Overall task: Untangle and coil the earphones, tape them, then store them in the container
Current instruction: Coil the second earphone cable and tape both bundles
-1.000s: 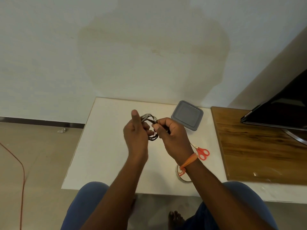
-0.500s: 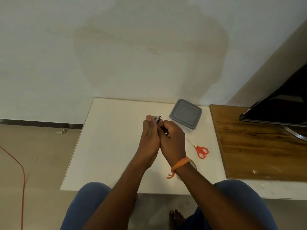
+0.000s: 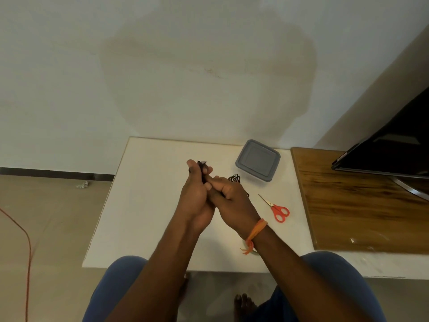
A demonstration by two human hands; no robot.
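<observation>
An orange cord (image 3: 25,240) runs along the floor off the white table's (image 3: 144,205) left edge. Over the middle of the table the left hand (image 3: 196,196) is raised with its fingers curled around the dark earphones (image 3: 203,167) — a bit of cable pokes out above its fingertips. The right hand (image 3: 232,198) presses against it, fingers folded around the same bundle, and more loops of black cable show just past its knuckles. An orange thread band (image 3: 256,231) circles the right wrist, and a roll of tape (image 3: 254,251) is mostly hidden beneath that wrist near the front edge. A grey lidded container (image 3: 257,160) sits closed at the back right corner. Red-handled scissors (image 3: 277,209) lie in front of it — blades pointing back-left. Further right is a wooden board (image 3: 359,205) carrying a dark screen (image 3: 394,149).
</observation>
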